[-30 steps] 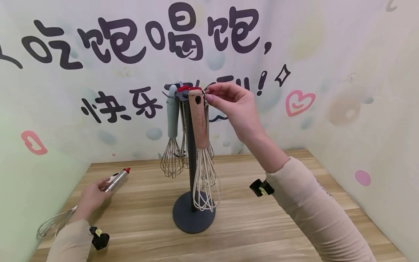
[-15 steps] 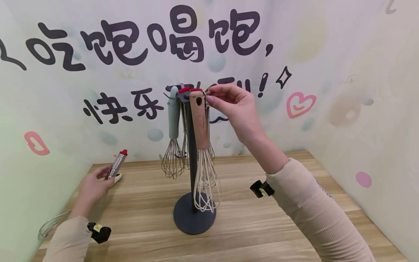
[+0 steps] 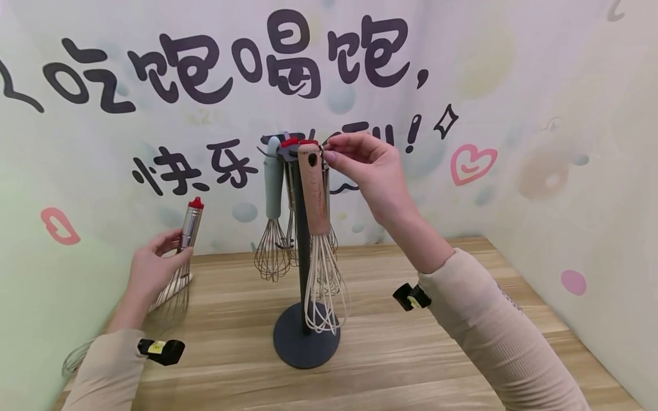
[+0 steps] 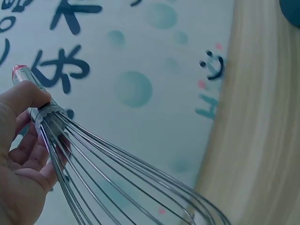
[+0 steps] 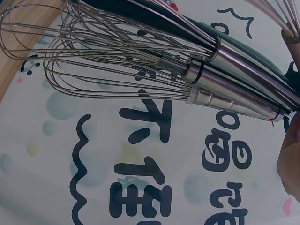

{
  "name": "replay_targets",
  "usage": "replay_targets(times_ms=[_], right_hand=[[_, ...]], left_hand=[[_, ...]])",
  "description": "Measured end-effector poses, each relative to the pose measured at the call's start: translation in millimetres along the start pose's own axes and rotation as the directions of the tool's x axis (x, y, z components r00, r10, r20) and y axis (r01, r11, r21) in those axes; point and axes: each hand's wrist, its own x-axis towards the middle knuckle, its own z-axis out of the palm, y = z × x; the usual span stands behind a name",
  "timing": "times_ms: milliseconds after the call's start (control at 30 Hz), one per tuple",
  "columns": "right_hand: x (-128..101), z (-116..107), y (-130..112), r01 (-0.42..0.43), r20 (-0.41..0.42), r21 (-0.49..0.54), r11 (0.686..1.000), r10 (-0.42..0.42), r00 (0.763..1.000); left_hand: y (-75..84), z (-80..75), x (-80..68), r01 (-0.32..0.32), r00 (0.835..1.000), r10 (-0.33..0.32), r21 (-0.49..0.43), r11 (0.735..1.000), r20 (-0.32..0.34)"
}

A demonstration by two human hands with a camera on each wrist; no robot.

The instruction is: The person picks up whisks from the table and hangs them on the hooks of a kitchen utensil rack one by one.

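Note:
My left hand (image 3: 154, 265) holds a whisk (image 3: 191, 225) with a shiny steel handle and red tip, raised at the left. In the left wrist view, thumb and fingers grip its handle (image 4: 33, 79) just above the wires, which point down. My right hand (image 3: 372, 171) is at the top of a dark whisk stand (image 3: 290, 342). Its thumb and forefinger pinch the top end of a steel-handled whisk (image 5: 260, 70), mostly hidden behind a wooden-handled whisk (image 3: 315, 188) in the head view. A light blue-handled whisk (image 3: 273, 188) hangs on the stand's left side.
A whisk with a pale handle lies on the wooden table (image 3: 411, 365) at the left, partly covered by my left arm; its wires (image 3: 77, 357) show by the left wall. Behind the stand is a printed backdrop (image 3: 231, 34) with dark lettering.
My left hand has lifted the red-tipped whisk up off the table, turning it from lying slanted to nearly upright. My right hand has stayed at the stand's top.

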Motion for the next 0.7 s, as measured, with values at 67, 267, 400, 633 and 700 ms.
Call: replay_targets(times_ms=[67,267,400,633,700], right_hand=[[0,0,0,0.001,-0.001,0.003,1.0,-0.001,1.0],[0,0,1,0.008,0.002,0.007,1.0,-0.008,1.0],[0,0,1,0.008,0.006,0.005,1.0,-0.008,1.0],[0,0,2,0.016,0.007,0.013,1.0,-0.016,1.0],[0,0,1,0.018,0.008,0.017,1.0,-0.018,1.0]], left_hand=[[8.3,0.3,-1.0,0.001,1.0,-0.001,-0.039,0.999,0.005],[35.7,2.4,-5.0,-0.039,0.999,0.039,-0.074,0.996,-0.007],[53.0,4.0,-8.8,-0.064,0.998,0.063,-0.09,0.994,-0.013],[80.4,4.6,-17.6,-0.091,0.996,0.091,-0.183,0.979,-0.01],[86.2,5.1,-20.2,-0.096,0.995,0.098,-0.215,0.972,-0.005]])
